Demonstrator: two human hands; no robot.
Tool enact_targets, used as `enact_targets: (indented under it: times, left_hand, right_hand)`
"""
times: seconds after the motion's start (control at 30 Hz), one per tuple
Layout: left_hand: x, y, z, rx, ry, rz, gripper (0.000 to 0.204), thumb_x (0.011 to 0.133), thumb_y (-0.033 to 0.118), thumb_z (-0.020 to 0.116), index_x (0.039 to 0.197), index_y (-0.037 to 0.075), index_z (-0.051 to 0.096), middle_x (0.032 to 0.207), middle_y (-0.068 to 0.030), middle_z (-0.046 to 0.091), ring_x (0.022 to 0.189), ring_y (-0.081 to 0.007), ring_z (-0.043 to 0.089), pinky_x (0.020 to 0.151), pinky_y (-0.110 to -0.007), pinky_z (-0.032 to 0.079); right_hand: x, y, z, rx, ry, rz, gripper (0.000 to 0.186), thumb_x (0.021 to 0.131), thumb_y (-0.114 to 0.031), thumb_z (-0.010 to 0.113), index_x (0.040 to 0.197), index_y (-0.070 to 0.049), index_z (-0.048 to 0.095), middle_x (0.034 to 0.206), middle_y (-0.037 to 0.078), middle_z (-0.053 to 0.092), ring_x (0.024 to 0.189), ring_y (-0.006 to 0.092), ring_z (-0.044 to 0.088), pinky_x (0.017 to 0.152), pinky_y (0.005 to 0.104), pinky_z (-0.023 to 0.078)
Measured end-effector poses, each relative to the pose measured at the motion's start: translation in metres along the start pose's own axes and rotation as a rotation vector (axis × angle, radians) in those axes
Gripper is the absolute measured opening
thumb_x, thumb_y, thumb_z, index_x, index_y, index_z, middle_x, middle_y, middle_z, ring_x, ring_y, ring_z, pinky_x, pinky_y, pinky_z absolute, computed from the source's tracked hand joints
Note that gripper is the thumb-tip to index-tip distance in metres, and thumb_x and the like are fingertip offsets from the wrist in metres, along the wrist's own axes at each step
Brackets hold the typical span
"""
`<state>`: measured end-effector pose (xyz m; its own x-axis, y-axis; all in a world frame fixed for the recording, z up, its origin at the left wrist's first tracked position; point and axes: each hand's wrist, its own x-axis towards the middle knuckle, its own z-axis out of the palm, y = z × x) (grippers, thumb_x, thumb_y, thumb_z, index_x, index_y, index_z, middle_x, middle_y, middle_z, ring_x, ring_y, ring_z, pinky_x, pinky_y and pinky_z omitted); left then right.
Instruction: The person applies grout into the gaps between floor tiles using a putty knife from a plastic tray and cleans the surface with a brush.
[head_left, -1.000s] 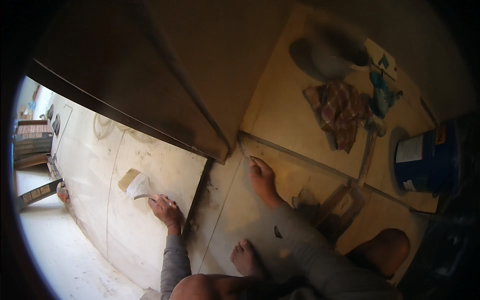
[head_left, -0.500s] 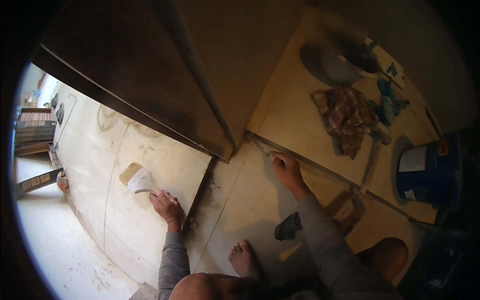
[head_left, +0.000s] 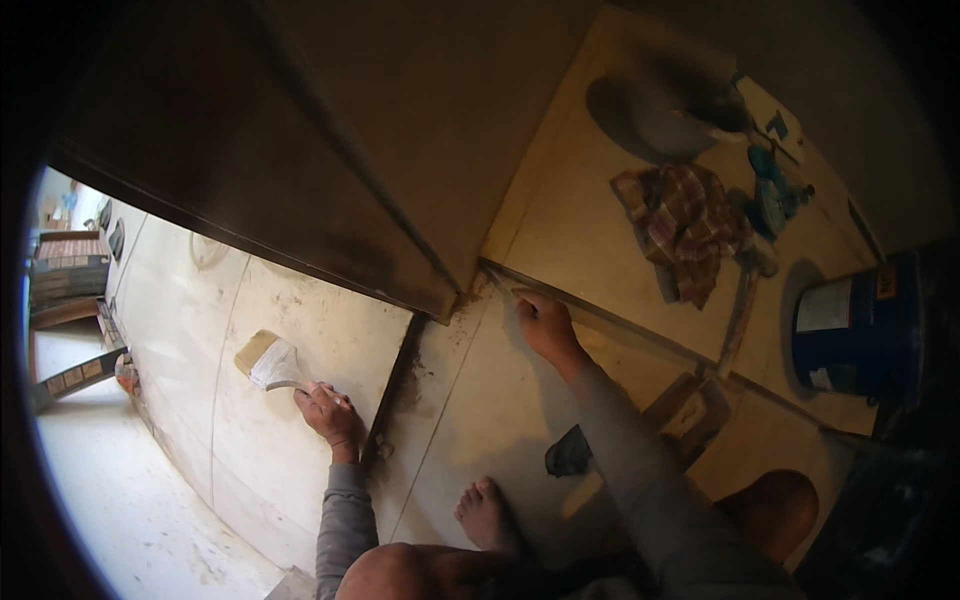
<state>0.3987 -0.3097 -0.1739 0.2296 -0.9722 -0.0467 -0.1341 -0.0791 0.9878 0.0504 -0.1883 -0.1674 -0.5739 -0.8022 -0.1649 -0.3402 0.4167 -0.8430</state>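
My left hand (head_left: 328, 415) is closed round the handle of a wide flat paintbrush (head_left: 268, 360), its pale bristles pointing left over the light floor tiles. At the foot of the dark door frame (head_left: 445, 300), my right hand (head_left: 545, 322) grips a slim, thin-bladed tool (head_left: 498, 279). That tool's tip reaches the end of the raised floor edge; its exact kind is too small and dark to tell. Dirt smudges and crumbs mark the floor beside the frame. My bare foot (head_left: 483, 510) rests on the tiles between my arms.
A crumpled plaid cloth (head_left: 685, 230) lies on the far right tiles, beside a teal spray bottle (head_left: 770, 195) and a pale bucket (head_left: 665, 130). A blue bucket (head_left: 855, 325) stands at right. Near my right forearm are a dark cloth-like piece (head_left: 570, 452) and a brown frame-like object (head_left: 700, 415).
My right hand has moved slightly left and up with the thin tool, closer to the door frame. The left hand keeps the paintbrush almost in place. The view has shifted a little.
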Motion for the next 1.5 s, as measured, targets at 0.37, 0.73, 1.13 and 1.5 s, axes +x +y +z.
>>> enact_targets:
  times: [0.37,0.73,1.13,1.5]
  left_hand:
    - [-0.002,0.003,-0.002,0.029,0.024,0.01,0.021,0.099,0.026,0.042,0.093,0.005,0.042,0.068,-0.0044,0.051,0.047,-0.0107,0.046,0.042,-0.024,0.041]
    - [-0.004,0.002,-0.004,0.02,0.002,-0.003,0.018,0.099,0.023,0.041,0.094,0.006,0.041,0.069,-0.0046,0.051,0.048,-0.0107,0.046,0.042,-0.025,0.041]
    - [-0.005,0.0,0.005,0.005,0.023,0.003,0.019,0.099,0.024,0.042,0.093,0.006,0.041,0.07,-0.0044,0.051,0.047,-0.0105,0.044,0.041,-0.024,0.04]
    - [-0.002,-0.001,0.002,-0.012,0.0,-0.036,0.019,0.099,0.024,0.042,0.094,0.005,0.041,0.071,-0.006,0.051,0.046,-0.0112,0.044,0.041,-0.025,0.041]
  right_hand:
    - [-0.021,-0.006,-0.018,-0.02,0.014,-0.077,0.026,0.092,-0.014,0.053,0.107,0.002,0.067,0.097,0.019,0.07,0.089,0.0262,0.069,0.079,0.0319,0.053]
    - [-0.005,0.001,-0.01,-0.111,0.075,-0.153,0.021,0.088,-0.016,0.053,0.099,-0.005,0.068,0.086,0.018,0.068,0.081,0.0355,0.066,0.071,0.0404,0.053]
    - [0.001,-0.004,-0.021,-0.091,0.047,-0.102,0.021,0.088,-0.015,0.054,0.1,-0.004,0.069,0.091,0.018,0.068,0.086,0.036,0.065,0.076,0.0408,0.052]
    - [0.0,0.0,-0.007,-0.021,0.075,-0.064,0.022,0.089,-0.015,0.052,0.096,-0.004,0.07,0.091,0.019,0.068,0.087,0.0339,0.066,0.078,0.0398,0.052]
